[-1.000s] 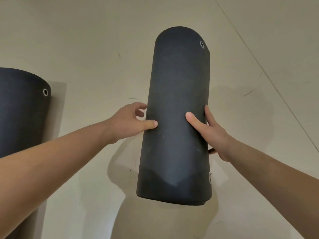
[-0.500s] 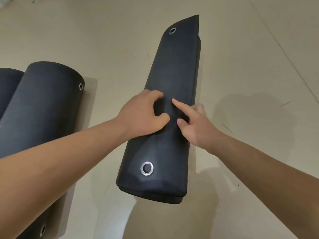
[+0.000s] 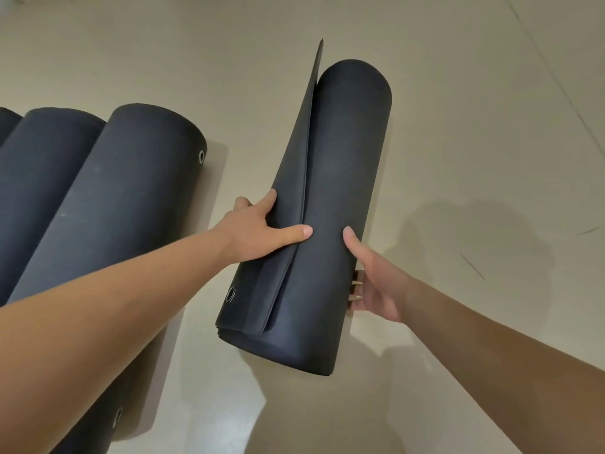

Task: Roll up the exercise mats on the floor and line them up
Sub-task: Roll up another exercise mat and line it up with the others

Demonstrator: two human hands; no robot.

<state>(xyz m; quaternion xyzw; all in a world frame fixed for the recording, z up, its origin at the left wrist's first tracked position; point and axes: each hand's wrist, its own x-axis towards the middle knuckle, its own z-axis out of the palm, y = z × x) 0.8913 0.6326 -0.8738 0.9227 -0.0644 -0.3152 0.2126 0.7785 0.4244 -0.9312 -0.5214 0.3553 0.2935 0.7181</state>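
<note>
While both hands clamp it from either side, a rolled black exercise mat (image 3: 340, 178) sits between them, its far end pointing away from the person. The left hand (image 3: 258, 231) grips the loose outer flap (image 3: 291, 191), thumb laid across the flap's edge and a finger stretched up along it. The right hand (image 3: 376, 283) holds the roll's other side, thumb on top and fingers curled underneath. A metal eyelet (image 3: 230, 293) shows in the flap's near corner, just below the left hand. Left of the left arm, more rolled mats (image 3: 131, 191) lie side by side, touching. Beneath everything is a smooth, pale beige floor (image 3: 474, 126) with a faint sheen; a thin seam (image 3: 550, 77) runs diagonally beyond the right hand, and short dark scuff marks (image 3: 471, 266) lie right of it. Soft shadows fall under the roll.
</note>
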